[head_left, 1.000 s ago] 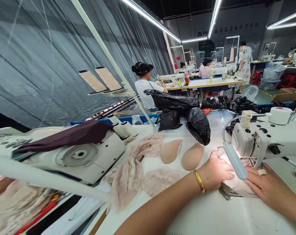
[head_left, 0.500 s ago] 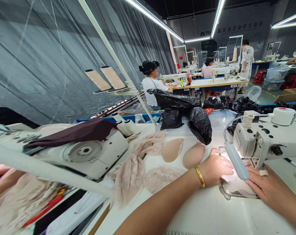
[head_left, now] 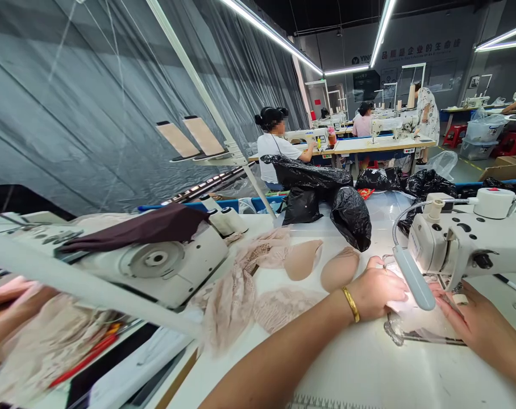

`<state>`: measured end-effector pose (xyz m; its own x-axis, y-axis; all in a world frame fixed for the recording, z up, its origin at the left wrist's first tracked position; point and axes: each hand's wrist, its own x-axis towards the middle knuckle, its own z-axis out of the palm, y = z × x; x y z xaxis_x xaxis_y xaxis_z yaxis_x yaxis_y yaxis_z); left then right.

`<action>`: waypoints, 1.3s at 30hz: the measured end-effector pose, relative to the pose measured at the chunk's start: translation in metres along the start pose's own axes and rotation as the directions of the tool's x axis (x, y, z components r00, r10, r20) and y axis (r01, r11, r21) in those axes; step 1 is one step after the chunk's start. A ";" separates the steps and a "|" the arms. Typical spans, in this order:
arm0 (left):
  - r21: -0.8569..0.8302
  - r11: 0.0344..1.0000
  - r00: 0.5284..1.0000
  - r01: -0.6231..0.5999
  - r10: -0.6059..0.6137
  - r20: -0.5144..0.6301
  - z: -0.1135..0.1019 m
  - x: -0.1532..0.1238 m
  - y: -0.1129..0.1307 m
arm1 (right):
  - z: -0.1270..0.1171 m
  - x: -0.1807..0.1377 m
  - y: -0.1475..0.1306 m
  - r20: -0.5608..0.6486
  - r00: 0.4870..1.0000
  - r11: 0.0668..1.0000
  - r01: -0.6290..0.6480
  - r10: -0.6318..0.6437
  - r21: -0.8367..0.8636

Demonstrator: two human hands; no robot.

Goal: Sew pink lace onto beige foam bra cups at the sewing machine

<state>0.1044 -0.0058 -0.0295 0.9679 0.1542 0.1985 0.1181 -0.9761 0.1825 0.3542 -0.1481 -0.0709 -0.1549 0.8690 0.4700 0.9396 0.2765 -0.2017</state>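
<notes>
A pale, lace-like fabric piece lies brightly lit beneath the head of a white sewing machine. On its left side my left hand, with a gold bangle at the wrist, grips it with curled fingers. My right hand is at the other side, its fingertips drawn together on the fabric close to the presser foot. A grey lamp on a bendy neck hides part of the fabric and some fingertips. To the left lie two beige moulded bra cups and spread beige lace.
Black plastic bags stand behind the cups. At left, a second machine carries dark cloth, beside a thread stand. Another person's arms are at the far left edge. A seated co-worker is beyond the bags.
My right hand's fingers have drawn in and arched near the presser foot, where they lay flatter before. My left hand stays nearly in place. The view has shifted slightly.
</notes>
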 end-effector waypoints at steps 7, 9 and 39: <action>0.089 0.995 0.997 -0.049 0.044 0.063 -0.001 0.001 0.002 | -0.003 0.001 -0.007 0.024 0.999 0.997 -0.043 0.041 0.060; 0.096 0.994 0.997 -0.048 0.042 0.061 -0.001 0.001 0.002 | -0.003 0.001 -0.007 0.021 0.999 0.996 -0.047 0.046 0.073; 0.265 0.958 0.986 -0.112 0.140 -0.089 0.010 -0.009 0.013 | -0.009 -0.004 -0.009 0.141 0.975 0.985 0.162 -0.169 0.063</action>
<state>0.0992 -0.0215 -0.0385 0.9512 0.0293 0.3071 0.0638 -0.9927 -0.1028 0.3493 -0.1580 -0.0634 -0.3532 0.8587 0.3714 0.8809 0.4389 -0.1770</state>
